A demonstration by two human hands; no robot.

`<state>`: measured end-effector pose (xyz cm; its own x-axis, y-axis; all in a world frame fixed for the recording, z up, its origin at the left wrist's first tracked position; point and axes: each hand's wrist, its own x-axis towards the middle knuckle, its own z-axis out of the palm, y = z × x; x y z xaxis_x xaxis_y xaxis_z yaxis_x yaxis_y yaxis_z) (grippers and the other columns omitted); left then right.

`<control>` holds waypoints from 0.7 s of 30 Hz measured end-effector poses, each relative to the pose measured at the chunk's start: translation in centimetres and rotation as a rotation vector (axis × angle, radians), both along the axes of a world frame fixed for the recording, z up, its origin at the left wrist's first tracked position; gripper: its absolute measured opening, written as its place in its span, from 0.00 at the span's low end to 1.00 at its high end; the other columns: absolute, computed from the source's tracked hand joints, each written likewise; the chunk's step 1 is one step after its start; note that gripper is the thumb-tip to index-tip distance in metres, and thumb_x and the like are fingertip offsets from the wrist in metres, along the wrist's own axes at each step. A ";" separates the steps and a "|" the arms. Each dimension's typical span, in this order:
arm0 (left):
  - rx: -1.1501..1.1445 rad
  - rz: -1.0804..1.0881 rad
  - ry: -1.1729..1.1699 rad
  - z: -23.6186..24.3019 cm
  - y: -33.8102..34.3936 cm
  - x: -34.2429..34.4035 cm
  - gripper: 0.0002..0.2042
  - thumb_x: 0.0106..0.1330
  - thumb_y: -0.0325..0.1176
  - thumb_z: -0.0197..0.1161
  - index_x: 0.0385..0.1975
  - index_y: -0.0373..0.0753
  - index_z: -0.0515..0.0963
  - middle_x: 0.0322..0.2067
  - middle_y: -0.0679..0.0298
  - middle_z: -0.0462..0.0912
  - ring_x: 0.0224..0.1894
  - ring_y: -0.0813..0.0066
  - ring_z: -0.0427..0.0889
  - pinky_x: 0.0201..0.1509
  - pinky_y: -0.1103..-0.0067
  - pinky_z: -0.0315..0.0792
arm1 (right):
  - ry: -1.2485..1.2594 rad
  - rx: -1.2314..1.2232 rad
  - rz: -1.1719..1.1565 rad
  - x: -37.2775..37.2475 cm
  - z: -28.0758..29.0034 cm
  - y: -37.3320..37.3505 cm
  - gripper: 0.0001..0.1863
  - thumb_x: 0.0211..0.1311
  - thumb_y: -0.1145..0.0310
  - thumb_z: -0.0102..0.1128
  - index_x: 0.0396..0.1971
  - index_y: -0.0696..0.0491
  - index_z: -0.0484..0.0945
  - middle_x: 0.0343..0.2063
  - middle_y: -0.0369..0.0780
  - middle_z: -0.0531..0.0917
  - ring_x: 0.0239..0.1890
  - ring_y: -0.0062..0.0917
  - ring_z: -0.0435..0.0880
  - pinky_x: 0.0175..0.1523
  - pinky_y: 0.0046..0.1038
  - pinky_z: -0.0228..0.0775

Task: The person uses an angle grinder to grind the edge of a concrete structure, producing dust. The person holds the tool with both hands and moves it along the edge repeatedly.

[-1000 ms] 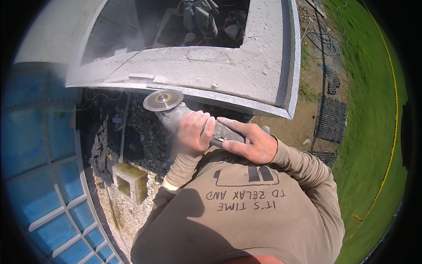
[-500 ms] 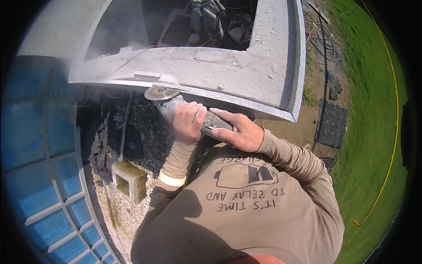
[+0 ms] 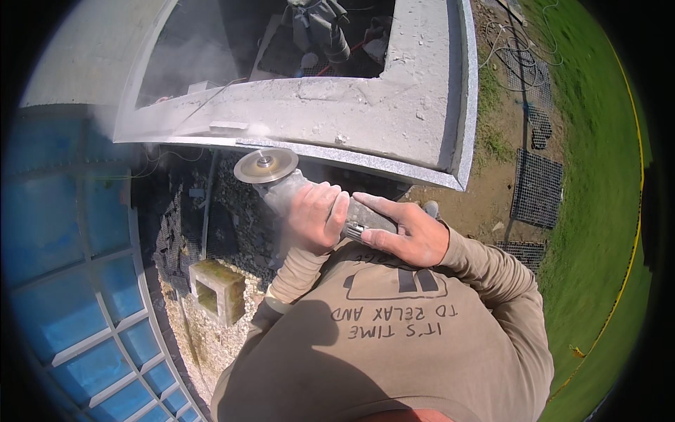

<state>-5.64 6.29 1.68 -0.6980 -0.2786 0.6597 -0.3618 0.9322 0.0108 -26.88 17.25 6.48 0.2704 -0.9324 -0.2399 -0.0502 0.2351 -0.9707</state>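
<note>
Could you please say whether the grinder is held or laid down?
The grinder is held: left hand and right hand both grip it.

Bright sunlight, hard shadow (image 3: 299, 359) on shirt (image 3: 450, 359), hazy dust (image 3: 188, 60), bent edges, black rim

At ledge height, the speckled edge strip (image 3: 380, 164) bars forward passage just beside the grinder disc (image 3: 254, 167). Above it, free room extends over the concrete ledge (image 3: 415, 123), interrupted by a loose flat piece (image 3: 229, 126). Low passage at left is obstructed by the hollow block (image 3: 229, 287); at right, bare dirt (image 3: 474, 211) leaves clearance before the mesh mat (image 3: 538, 188).
</note>
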 end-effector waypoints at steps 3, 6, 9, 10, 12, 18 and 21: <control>0.005 0.004 -0.010 -0.1 -0.1 0.2 0.12 0.67 0.31 0.62 0.49 0.42 0.78 0.42 0.62 0.86 0.46 0.60 0.87 0.57 0.60 0.78 | -0.020 -0.075 -0.064 0.6 -0.4 -0.2 0.39 0.70 0.58 0.63 0.72 0.67 0.62 0.48 0.59 0.84 0.50 0.38 0.86 0.57 0.34 0.76; 0.021 0.003 -0.030 -0.4 -0.7 1.0 0.13 0.66 0.30 0.62 0.50 0.42 0.78 0.44 0.61 0.85 0.48 0.60 0.86 0.57 0.60 0.78 | -0.049 -0.076 -0.085 1.2 -0.7 -0.7 0.39 0.69 0.58 0.64 0.71 0.67 0.64 0.46 0.61 0.85 0.49 0.41 0.88 0.55 0.35 0.77; 0.025 -0.008 -0.042 -0.7 -1.7 1.8 0.14 0.64 0.29 0.64 0.50 0.40 0.79 0.46 0.60 0.84 0.51 0.59 0.85 0.58 0.59 0.78 | -0.030 -0.077 -0.061 1.8 -0.9 -1.7 0.39 0.71 0.59 0.60 0.73 0.67 0.61 0.48 0.54 0.84 0.49 0.31 0.84 0.55 0.30 0.75; 0.027 -0.010 -0.040 -0.8 -2.0 2.0 0.14 0.64 0.29 0.63 0.51 0.40 0.79 0.46 0.60 0.84 0.51 0.59 0.84 0.58 0.59 0.78 | -0.010 -0.057 -0.048 1.9 -0.9 -2.0 0.39 0.72 0.59 0.59 0.74 0.67 0.59 0.49 0.51 0.84 0.48 0.26 0.82 0.55 0.28 0.75; 0.032 -0.014 -0.031 -1.1 -2.7 2.3 0.14 0.64 0.28 0.63 0.51 0.40 0.79 0.46 0.59 0.84 0.51 0.59 0.84 0.59 0.58 0.78 | -0.018 -0.029 -0.025 2.0 -0.9 -2.6 0.39 0.72 0.59 0.59 0.74 0.67 0.59 0.47 0.49 0.84 0.45 0.25 0.82 0.53 0.27 0.75; 0.049 -0.019 -0.002 -2.1 -4.1 2.8 0.14 0.64 0.28 0.63 0.50 0.40 0.79 0.46 0.59 0.84 0.51 0.58 0.85 0.59 0.57 0.78 | -0.045 -0.027 -0.048 2.9 -1.4 -4.3 0.38 0.72 0.59 0.60 0.74 0.65 0.61 0.38 0.42 0.85 0.35 0.19 0.79 0.43 0.24 0.74; 0.051 -0.009 0.012 -2.1 -4.6 2.8 0.14 0.64 0.28 0.63 0.50 0.40 0.79 0.46 0.58 0.85 0.51 0.57 0.85 0.59 0.57 0.78 | -0.054 -0.030 -0.051 3.2 -1.6 -4.7 0.38 0.72 0.58 0.60 0.74 0.65 0.62 0.36 0.41 0.84 0.32 0.18 0.77 0.40 0.23 0.72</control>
<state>-2.86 1.72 -0.44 -0.6927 -0.3059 0.6532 -0.3526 0.9336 0.0633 -23.71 12.57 4.85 0.2342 -0.9519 -0.1978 0.0137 0.2066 -0.9783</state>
